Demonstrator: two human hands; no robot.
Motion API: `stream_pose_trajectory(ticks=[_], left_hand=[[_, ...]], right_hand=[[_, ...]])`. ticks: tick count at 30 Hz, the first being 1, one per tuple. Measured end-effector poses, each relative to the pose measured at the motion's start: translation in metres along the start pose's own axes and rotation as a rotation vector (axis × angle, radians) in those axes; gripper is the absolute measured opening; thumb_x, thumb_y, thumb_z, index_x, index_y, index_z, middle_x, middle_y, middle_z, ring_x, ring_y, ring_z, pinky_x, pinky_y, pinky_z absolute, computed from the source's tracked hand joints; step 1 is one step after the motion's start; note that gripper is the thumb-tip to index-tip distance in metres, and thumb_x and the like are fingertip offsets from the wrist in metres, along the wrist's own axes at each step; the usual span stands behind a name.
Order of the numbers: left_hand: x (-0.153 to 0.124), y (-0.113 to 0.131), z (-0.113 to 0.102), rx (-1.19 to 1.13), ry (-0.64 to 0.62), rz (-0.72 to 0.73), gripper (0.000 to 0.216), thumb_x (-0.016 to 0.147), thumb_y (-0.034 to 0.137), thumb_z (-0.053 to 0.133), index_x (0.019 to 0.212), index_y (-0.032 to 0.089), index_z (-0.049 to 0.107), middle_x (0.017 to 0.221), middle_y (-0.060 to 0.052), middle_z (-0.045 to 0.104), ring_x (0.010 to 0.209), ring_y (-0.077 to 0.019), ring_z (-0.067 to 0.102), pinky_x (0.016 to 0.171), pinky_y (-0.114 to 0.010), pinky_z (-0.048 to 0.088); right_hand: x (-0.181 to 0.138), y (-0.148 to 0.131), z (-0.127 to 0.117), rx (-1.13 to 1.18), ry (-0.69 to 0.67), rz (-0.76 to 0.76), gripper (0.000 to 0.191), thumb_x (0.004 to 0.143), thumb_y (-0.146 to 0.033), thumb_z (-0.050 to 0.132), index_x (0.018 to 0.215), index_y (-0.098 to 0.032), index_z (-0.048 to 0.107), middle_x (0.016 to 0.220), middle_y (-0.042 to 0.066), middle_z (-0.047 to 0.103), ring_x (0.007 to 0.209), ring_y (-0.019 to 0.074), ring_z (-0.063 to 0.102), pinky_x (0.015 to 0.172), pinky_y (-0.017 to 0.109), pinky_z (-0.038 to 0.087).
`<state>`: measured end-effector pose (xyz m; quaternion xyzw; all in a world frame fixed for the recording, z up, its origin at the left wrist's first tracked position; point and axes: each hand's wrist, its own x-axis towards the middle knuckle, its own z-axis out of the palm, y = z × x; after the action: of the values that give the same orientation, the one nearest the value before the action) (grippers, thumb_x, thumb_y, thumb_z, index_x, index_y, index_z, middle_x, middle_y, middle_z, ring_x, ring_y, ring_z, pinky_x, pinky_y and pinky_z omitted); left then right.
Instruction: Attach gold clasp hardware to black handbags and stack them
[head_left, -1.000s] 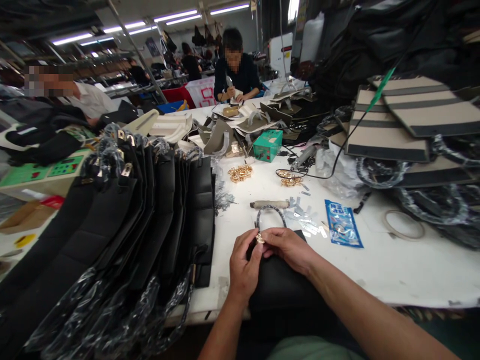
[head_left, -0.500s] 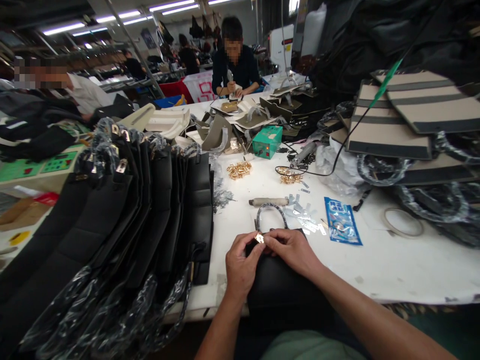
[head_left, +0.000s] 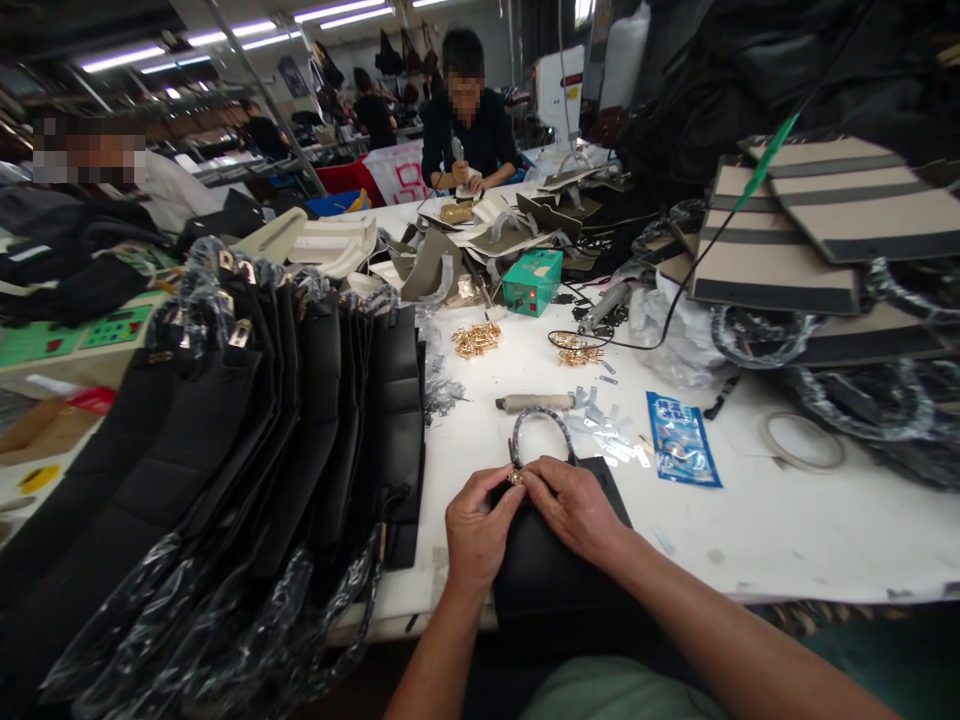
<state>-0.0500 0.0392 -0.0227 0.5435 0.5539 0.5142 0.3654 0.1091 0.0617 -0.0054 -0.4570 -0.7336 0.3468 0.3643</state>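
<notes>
A black bag panel (head_left: pixel 547 570) lies at the table's front edge, with a plastic-wrapped loop handle (head_left: pixel 541 412) standing at its far end. At the handle's left base sits a small gold metal fitting (head_left: pixel 515 477). My left hand (head_left: pixel 480 520) pinches this fitting from the left, thumb and fingers closed. From the right, my right hand (head_left: pixel 574 500) is closed on the same spot, its fingertips meeting the left ones. The fingers hide most of the fitting. Beyond the handle are a grey roller-like rod (head_left: pixel 534 402) and scattered flat metal plates (head_left: pixel 611 435).
Black bag panels (head_left: pixel 300 430) with wrapped handles are stacked at left. Gold fittings (head_left: pixel 476 340) lie in piles near a green box (head_left: pixel 532 283). A blue packet (head_left: pixel 684 440), a tape roll (head_left: pixel 802 441) and beige panels (head_left: pixel 780 240) are at right. A co-worker (head_left: pixel 469 130) sits opposite.
The gold fitting is tilted differently and lies closer to the handle's base. My right hand has shifted slightly left, showing more of the panel's right corner. The view has moved a little.
</notes>
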Motion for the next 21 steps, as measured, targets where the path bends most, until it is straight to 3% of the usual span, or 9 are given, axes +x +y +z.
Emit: stream_pose_trajectory(ticks=[4, 9, 16, 21], left_hand=[[-0.0003, 0.0019, 0.0010, 0.052, 0.008, 0.022, 0.022, 0.081, 0.028, 0.073, 0.101, 0.022, 0.074, 0.098, -0.003, 0.075, 0.092, -0.0175, 0.069, 0.091, -0.032, 0.054], [-0.0012, 0.0023, 0.0028, 0.071, 0.023, 0.020, 0.020, 0.080, 0.029, 0.073, 0.099, 0.021, 0.074, 0.097, -0.004, 0.075, 0.091, -0.0178, 0.070, 0.090, -0.031, 0.054], [0.0002, 0.0047, 0.0003, -0.064, -0.010, -0.062, 0.016, 0.085, 0.029, 0.068, 0.097, 0.022, 0.075, 0.100, -0.004, 0.074, 0.096, -0.0188, 0.069, 0.093, -0.032, 0.052], [0.0008, 0.0024, -0.0005, -0.108, 0.018, -0.109, 0.015, 0.084, 0.027, 0.069, 0.095, 0.022, 0.076, 0.122, -0.006, 0.069, 0.113, -0.0222, 0.064, 0.103, -0.036, 0.047]], right_hand=[[0.0001, 0.0021, 0.0074, -0.034, 0.040, 0.060, 0.028, 0.099, -0.031, 0.043, 0.079, -0.021, 0.059, 0.070, 0.001, 0.061, 0.064, 0.0146, 0.056, 0.064, 0.026, 0.040], [0.0006, 0.0008, 0.0085, 0.031, 0.059, 0.132, 0.030, 0.099, -0.034, 0.044, 0.076, -0.020, 0.058, 0.065, -0.001, 0.056, 0.060, 0.0134, 0.053, 0.060, 0.025, 0.039], [-0.0001, -0.0005, 0.0067, 0.234, 0.069, 0.178, 0.026, 0.099, -0.037, 0.046, 0.088, -0.021, 0.063, 0.073, -0.001, 0.063, 0.063, 0.0131, 0.062, 0.064, 0.025, 0.047], [-0.0022, 0.0003, 0.0067, 0.252, 0.149, 0.126, 0.012, 0.092, -0.031, 0.059, 0.094, -0.022, 0.067, 0.083, 0.001, 0.068, 0.069, 0.0147, 0.064, 0.068, 0.026, 0.050]])
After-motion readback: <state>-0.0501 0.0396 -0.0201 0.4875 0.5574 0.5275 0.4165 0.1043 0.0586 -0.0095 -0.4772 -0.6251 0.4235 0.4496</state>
